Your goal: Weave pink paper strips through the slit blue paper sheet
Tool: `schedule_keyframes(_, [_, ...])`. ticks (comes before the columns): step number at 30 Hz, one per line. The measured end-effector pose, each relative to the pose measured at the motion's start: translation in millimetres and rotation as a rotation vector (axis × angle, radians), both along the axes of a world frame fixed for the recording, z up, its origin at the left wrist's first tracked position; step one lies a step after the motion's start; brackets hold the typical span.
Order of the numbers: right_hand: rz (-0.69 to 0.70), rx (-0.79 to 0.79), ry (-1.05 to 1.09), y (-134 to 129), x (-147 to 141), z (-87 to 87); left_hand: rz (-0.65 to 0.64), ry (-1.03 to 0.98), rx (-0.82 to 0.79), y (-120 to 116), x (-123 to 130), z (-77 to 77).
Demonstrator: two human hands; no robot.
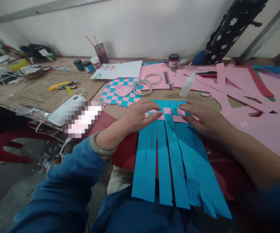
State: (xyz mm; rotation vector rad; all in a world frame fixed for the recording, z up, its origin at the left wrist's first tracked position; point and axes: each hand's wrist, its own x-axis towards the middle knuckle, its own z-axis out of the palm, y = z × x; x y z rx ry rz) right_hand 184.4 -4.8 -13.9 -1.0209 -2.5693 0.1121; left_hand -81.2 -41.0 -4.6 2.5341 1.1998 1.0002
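Blue slit sheet (164, 161) lies between and below the 2 hands, at the near table edge; its long axis, the strips' run, points from the lap out to the wall; loose ends hang toward the body and fan a bit right; woven band is at the far end, running crosswise, left to right; so strips and band sit roughly square to each other.

Left hand (140, 116) covers the band's left part, thumb and fingers loosely apart, tips just beside the middle pink square (167, 110); right hand (200, 118) is over the right end, thumb and fingers also apart; neither visibly pinches anything; can't tell how hard either presses; left tips are nearer the middle square, right tips a bit farther off.

Nearest pink strip (178, 118) runs across between the 2 thumbs, just below the row with the square; this is the line that matters, I'd say: strip lying snug and straight along the row, crosswise to the blue.

Checkered mat (110, 98) sits beyond the left hand, clear of the sheet; glue bottle (186, 86) stands beyond the right.
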Motion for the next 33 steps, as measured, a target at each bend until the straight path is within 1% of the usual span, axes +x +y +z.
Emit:
schedule_keyframes(2, [0.001,-0.003,-0.008,3.1,0.5,-0.7,-0.158,0.170,-0.036,-6.8,7.6,0.2])
schedule_keyframes(4, [0.005,0.004,-0.008,5.7,1.7,-1.4,-0.263,0.371,-0.112,-12.7,14.4,1.7])
schedule_keyframes(6, [-0.001,0.011,-0.016,7.7,3.5,-1.4,-0.298,0.521,-0.208,-16.2,18.9,4.1])
schedule_keyframes(8, [-0.014,0.018,-0.024,9.1,5.5,-0.7,-0.297,0.589,-0.276,-17.1,21.2,6.6])
schedule_keyframes(12, [-0.043,0.019,-0.005,11.2,7.8,2.1,-0.285,0.583,-0.310,-15.5,22.4,9.1])
schedule_keyframes(15, [-0.040,-0.024,0.019,10.1,8.8,5.6,-0.281,0.579,-0.324,-14.7,22.4,9.5])
schedule_keyframes(17, [-0.083,-0.046,0.034,5.9,11.2,8.9,-0.282,0.586,-0.331,-14.6,21.8,11.0])
schedule_keyframes(20, [-0.133,-0.083,0.028,-7.6,19.0,14.7,-0.278,0.576,-0.322,-15.8,20.5,15.7])
schedule_keyframes(22, [-0.107,-0.109,0.009,-20.9,25.6,17.4,-0.270,0.564,-0.299,-19.0,21.4,19.4])
schedule_keyframes(24, [-0.043,-0.124,-0.025,-36.6,31.7,17.1,-0.272,0.571,-0.273,-25.5,25.7,21.8])
schedule_keyframes(26, [0.049,-0.115,-0.078,-53.4,36.3,12.8,-0.304,0.592,-0.255,-34.2,33.7,21.6])
schedule_keyframes(29, [0.136,-0.023,-0.146,-77.0,40.3,-0.2,-0.398,0.623,-0.247,-46.7,47.4,15.5])
schedule_keyframes(31, [0.129,0.026,-0.216,-88.9,41.3,-9.6,-0.423,0.655,-0.253,-51.7,53.4,10.0])
schedule_keyframes(33, [0.113,0.063,-0.262,-96.3,41.9,-16.4,-0.421,0.679,-0.267,-53.9,55.1,6.3])
